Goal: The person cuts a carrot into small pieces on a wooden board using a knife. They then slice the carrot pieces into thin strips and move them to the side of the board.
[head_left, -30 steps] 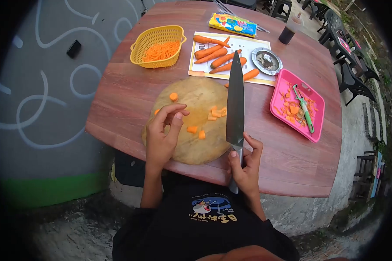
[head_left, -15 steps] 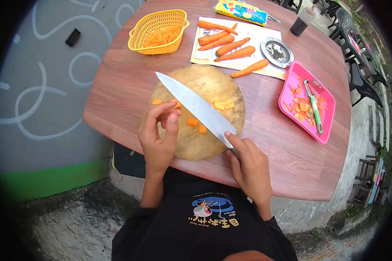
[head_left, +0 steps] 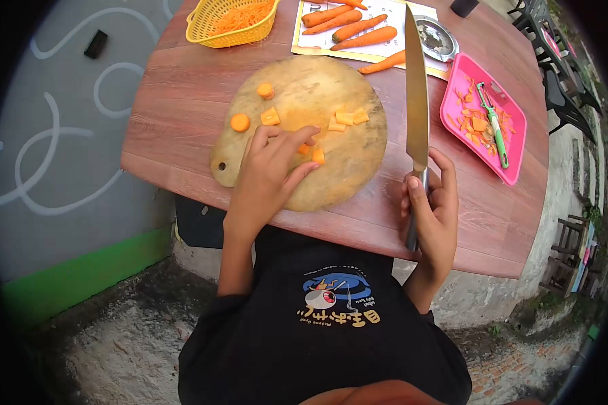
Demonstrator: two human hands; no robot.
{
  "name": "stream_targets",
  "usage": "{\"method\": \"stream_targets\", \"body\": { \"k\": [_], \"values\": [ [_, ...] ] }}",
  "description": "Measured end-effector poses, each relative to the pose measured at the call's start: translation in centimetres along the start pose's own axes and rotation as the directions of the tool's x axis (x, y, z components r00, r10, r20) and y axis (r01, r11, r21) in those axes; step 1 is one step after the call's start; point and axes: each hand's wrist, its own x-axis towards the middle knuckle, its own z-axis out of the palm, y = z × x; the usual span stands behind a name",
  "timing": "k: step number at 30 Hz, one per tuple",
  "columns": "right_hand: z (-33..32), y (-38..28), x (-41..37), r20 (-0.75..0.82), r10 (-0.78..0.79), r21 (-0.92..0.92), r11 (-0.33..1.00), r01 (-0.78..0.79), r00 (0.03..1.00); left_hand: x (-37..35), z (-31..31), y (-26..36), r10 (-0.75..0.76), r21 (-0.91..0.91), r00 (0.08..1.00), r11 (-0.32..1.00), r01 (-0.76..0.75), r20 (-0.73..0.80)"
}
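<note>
My right hand [head_left: 434,202] is wrapped round the handle of a large knife [head_left: 417,94], whose blade points away from me, to the right of the round wooden board [head_left: 338,74]. Over the board, my left hand [head_left: 273,158] has its fingers bent around a small orange carrot piece [head_left: 305,148], partly hidden; whether it is gripped is unclear. Another carrot piece [head_left: 318,156] lies by the thumb. Round carrot slices [head_left: 240,122] and a cut chunk [head_left: 270,116] lie on the board's left side, and several pale orange pieces [head_left: 344,119] on its right.
A yellow basket [head_left: 240,34] of shredded carrot stands at the back left. Whole carrots [head_left: 365,38] lie on a paper sheet beside a metal dish [head_left: 436,38]. To the right, a pink tray [head_left: 517,145] holds peelings and a green-handled peeler [head_left: 498,135].
The knife has swung from across the board to its right side, blade pointing away. My left hand has lowered onto the carrot pieces. The view has shifted, so the table's far items sit higher.
</note>
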Motion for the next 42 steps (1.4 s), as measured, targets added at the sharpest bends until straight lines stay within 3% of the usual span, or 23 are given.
{"method": "stream_targets", "body": {
  "k": [1, 2, 4, 13, 17, 22, 28, 30, 34, 42],
  "values": [
    [-0.3, -0.5, -0.2, 0.060, 0.078, 0.176, 0.980, -0.088, 0.995, 0.0, 0.1, -0.2, -0.047, -0.048, 0.998, 0.998, 0.049, 0.038],
    [-0.6, -0.5, -0.4, 0.049, 0.056, 0.178, 0.982, -0.063, 0.997, 0.2, 0.1, -0.3, -0.085, -0.094, 0.994, 0.991, 0.092, 0.076],
    [-1.0, 0.0, -0.1, 0.061, 0.096, 0.421, 0.900, -0.113, 0.994, 0.5, 0.0, -0.3, -0.053, -0.025, 0.996, 0.998, 0.055, 0.069],
    [-1.1, 1.9, 0.2, 0.074, 0.141, 0.333, 0.930, -0.158, 0.987, 2.3, 0.7, 0.3, -0.060, 0.057, 0.998, 0.997, 0.058, 0.027],
    [-1.0, 2.4, 0.6, 0.061, 0.122, 0.260, 0.956, -0.134, 0.991, 2.4, 1.2, 0.0, -0.058, 0.038, 0.998, 0.998, 0.057, 0.029],
    [-0.9, 2.7, 0.8, 0.002, 0.104, 0.298, 0.949, -0.100, 0.995, 3.2, 1.9, 0.1, -0.062, -0.042, 0.998, 0.997, 0.062, 0.006],
    [-1.1, 2.9, 1.3, 0.099, 0.146, 0.186, 0.969, -0.163, 0.984, 2.5, 2.2, -0.6, -0.025, -0.016, 1.000, 1.000, 0.025, 0.018],
    [-0.9, 3.0, 1.5, 0.089, 0.102, 0.180, 0.977, -0.117, 0.991, 3.1, 2.1, -0.7, 0.033, -0.008, 0.999, 0.999, -0.034, -0.037],
    [-0.9, 2.8, 1.2, 0.087, 0.098, 0.189, 0.975, -0.113, 0.991, 2.8, 2.2, -1.0, 0.086, 0.000, 0.996, 0.996, -0.086, 0.025],
    [-0.5, 3.3, 1.2, 0.067, 0.056, 0.075, 0.995, -0.061, 0.996, 2.6, 2.3, -0.7, 0.027, -0.009, 1.000, 1.000, -0.026, 0.009]
  ]
}}
